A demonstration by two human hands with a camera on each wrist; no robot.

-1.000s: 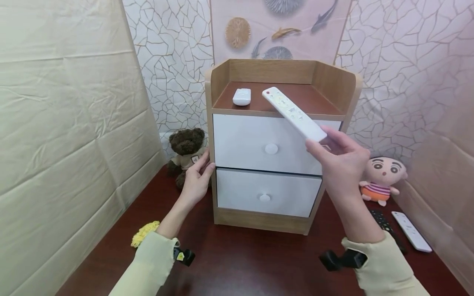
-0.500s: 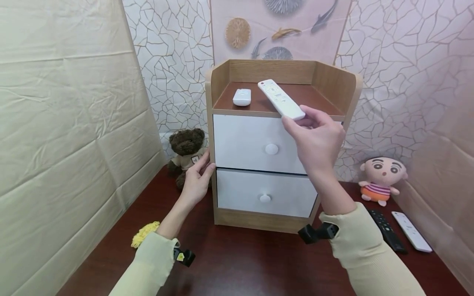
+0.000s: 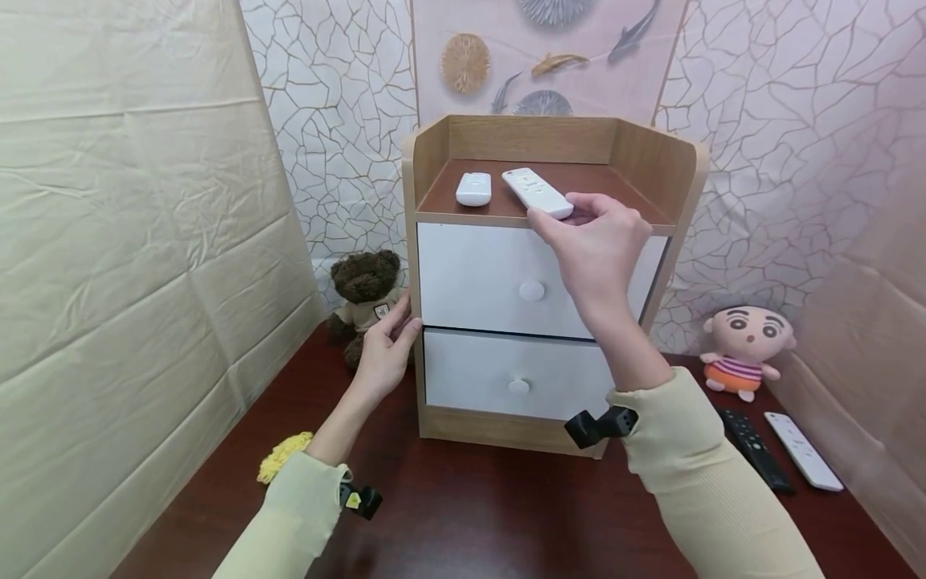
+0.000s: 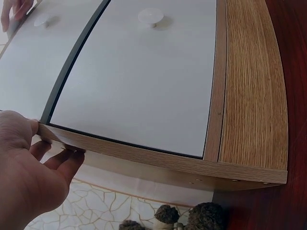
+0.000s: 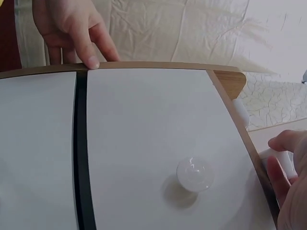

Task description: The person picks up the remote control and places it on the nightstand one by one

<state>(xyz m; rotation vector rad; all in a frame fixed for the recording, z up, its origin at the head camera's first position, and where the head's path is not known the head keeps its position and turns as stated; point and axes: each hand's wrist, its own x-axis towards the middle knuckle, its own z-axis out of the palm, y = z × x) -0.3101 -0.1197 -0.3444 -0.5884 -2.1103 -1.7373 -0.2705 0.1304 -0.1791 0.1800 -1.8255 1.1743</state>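
A small wooden cabinet with two white drawers stands on the dark red table. My right hand pinches the near end of a white remote over the cabinet's top shelf; whether its far end touches the shelf, I cannot tell. Left of it a second white remote lies on the shelf. My left hand touches the cabinet's left side, thumb at the front edge by the gap between the drawers; in the left wrist view the fingers rest against the side panel.
A brown teddy bear sits behind the left hand, and a yellow stringy thing lies by the left forearm. To the right are a plush doll, a black remote and another white remote. Walls stand on both sides.
My right hand has moved left and away from me with the remote, then lower, and the remote now lies flatter over the shelf. The left hand has stayed on the cabinet's side.
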